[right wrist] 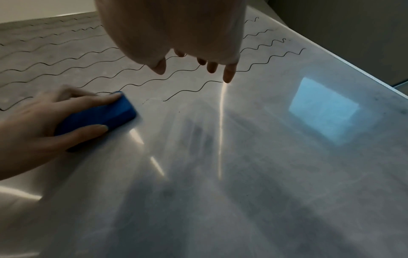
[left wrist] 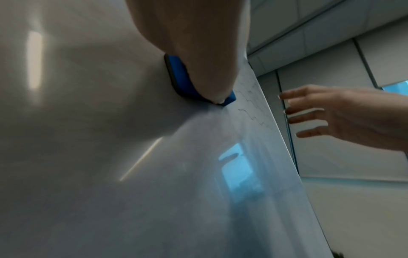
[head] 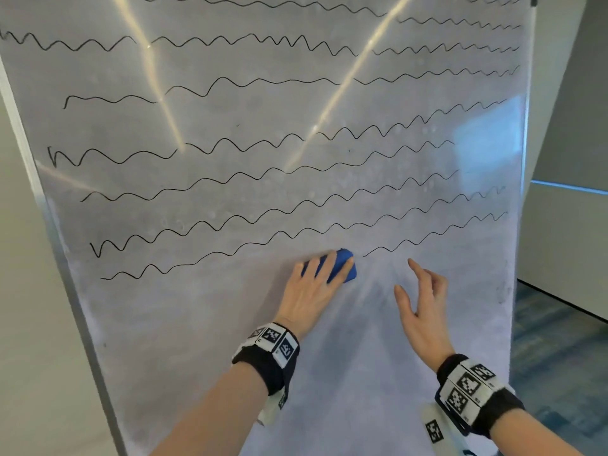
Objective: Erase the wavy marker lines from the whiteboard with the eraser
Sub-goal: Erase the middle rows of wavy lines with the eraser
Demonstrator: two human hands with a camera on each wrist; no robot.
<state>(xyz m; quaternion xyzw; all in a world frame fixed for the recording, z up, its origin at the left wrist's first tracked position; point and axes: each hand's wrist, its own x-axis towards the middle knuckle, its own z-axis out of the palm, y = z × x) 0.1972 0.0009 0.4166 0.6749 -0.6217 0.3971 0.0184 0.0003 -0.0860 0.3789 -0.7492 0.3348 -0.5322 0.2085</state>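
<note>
A left hand (head: pixel 312 291) presses a blue eraser (head: pixel 342 263) flat against the whiteboard (head: pixel 230 324), gripped along its long sides, beneath the lowest wavy lines (head: pixel 197 258). The eraser looks light and rigid, likely gliding easily. The right hand (head: pixel 424 307) hovers nearby, fingers spread, empty.

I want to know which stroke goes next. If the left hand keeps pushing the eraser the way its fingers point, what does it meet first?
Probably the lowest wavy line. The left hand points up the whiteboard and slightly right, and the eraser already sits at a gap in that line; the next line above would follow.
</note>
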